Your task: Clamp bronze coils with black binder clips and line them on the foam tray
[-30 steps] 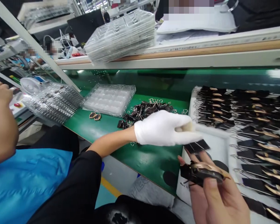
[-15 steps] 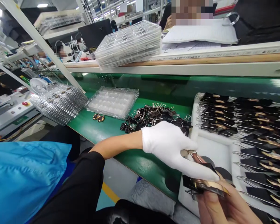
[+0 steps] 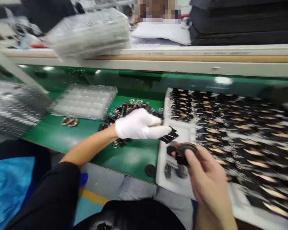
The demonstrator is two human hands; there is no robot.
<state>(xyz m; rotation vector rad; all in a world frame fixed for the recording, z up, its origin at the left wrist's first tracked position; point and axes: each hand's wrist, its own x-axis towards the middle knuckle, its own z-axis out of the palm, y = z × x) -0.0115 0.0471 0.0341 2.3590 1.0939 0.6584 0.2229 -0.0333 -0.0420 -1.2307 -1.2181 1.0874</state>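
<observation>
My left hand [image 3: 141, 125], in a white glove, pinches a black binder clip [image 3: 169, 135] between thumb and fingers. Below and to its right, my bare right hand [image 3: 207, 169] grips a dark round piece [image 3: 187, 149] with a black clip under it; its details are blurred. The two hands are apart. Behind the gloved hand lies a heap of black binder clips [image 3: 124, 110] on the green table. A white tray [image 3: 161, 171] at the right holds many rows of clipped pieces [image 3: 213, 139], with several dark discs near its front left.
Clear plastic trays [image 3: 84, 100] lie at the left, beside two gold-rimmed round pieces [image 3: 70, 121]. More stacked trays [image 3: 16, 105] stand farther left. A shelf [image 3: 182, 65] spans the back. A dark disc [image 3: 150, 170] sits near the table's front edge.
The view has swung right. My hands have moved apart; the left now holds a binder clip away from the right, which keeps the round piece.
</observation>
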